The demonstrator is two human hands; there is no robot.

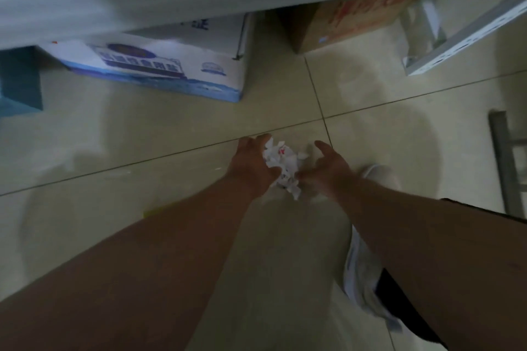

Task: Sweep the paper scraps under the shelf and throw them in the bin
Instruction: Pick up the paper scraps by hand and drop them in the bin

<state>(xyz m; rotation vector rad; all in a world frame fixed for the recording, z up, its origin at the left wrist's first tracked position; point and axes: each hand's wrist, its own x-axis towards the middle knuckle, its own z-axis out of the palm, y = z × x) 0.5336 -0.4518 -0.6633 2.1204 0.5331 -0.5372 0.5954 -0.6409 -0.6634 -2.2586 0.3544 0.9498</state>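
Observation:
A bunch of crumpled white paper scraps (281, 164) with red marks sits between my two hands, above the beige tiled floor. My left hand (252, 164) cups the bunch from the left, thumb pressed under it. My right hand (329, 167) is at its right side with fingers spread and curled, touching the lower part of the bunch. The white shelf (171, 0) runs across the top of the view. No bin is in view. The picture is blurred.
Under the shelf stand a white and blue box (171, 68) with a ship picture and a brown cardboard box (350, 20). A white perforated metal rail (467, 34) lies at the right. A teal object (20, 82) is at far left. My shoe (379, 175) is by my right hand.

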